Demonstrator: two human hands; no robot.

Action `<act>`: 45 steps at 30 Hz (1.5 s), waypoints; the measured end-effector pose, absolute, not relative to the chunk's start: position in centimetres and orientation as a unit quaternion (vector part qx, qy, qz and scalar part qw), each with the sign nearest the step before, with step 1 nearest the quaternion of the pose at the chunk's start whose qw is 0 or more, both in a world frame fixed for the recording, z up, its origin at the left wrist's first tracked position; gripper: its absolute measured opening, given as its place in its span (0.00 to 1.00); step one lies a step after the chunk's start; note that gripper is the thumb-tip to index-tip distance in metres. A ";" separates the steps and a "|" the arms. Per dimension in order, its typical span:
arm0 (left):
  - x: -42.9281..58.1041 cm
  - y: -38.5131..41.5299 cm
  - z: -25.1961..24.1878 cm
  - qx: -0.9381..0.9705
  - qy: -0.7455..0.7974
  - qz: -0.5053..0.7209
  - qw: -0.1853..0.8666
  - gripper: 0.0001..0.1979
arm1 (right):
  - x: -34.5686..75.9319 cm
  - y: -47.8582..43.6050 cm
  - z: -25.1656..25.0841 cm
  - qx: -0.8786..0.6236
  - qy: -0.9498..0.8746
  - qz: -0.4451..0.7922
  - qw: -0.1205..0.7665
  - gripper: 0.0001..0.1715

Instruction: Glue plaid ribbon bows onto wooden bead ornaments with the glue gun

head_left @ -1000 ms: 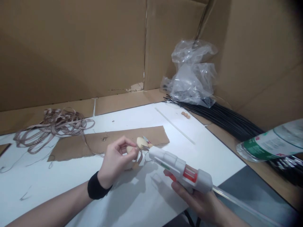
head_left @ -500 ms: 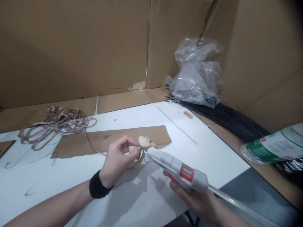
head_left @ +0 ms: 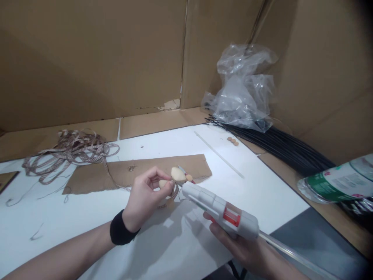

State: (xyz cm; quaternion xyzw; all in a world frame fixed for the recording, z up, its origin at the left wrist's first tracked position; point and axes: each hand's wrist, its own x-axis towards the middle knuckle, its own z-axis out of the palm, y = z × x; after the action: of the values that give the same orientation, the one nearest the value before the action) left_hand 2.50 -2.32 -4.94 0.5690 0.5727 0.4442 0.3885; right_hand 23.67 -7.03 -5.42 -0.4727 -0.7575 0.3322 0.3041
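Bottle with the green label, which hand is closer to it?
Right. The right hand, gripping the glue gun, is left of the bottle and lower in the view; the left hand is much farther left.

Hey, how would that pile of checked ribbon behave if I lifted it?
The checked ribbon is probably floppy, since it lies in loose curls. It looks narrow and thin, so it's likely light. Its overlapping loops may well tangle.

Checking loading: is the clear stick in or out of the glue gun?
In: the clear stick juts from the rear of the glue gun in the right hand. How far in, cannot tell.
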 end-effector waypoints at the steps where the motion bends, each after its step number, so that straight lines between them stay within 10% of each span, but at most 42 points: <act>1: 2.5 -2.3 -5.0 0.567 0.573 0.444 0.392 0.03 | 23.7 -7.1 -5.4 -0.473 -0.759 0.334 0.298 0.08; 29: 2.2 -2.4 -4.7 0.518 0.554 0.465 0.458 0.05 | 24.7 -0.8 -6.8 -0.653 -0.689 0.206 0.237 0.25; 45: 2.1 -2.5 -4.9 0.507 0.543 0.482 0.465 0.03 | 27.2 -2.9 -7.9 -0.657 -0.627 0.303 0.289 0.16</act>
State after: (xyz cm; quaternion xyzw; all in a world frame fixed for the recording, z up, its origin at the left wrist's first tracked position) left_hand 2.11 -2.48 -4.86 0.5067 0.5425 0.4823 0.4651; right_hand 27.16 -2.85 -7.94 -0.6575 -0.6265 0.3027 0.2891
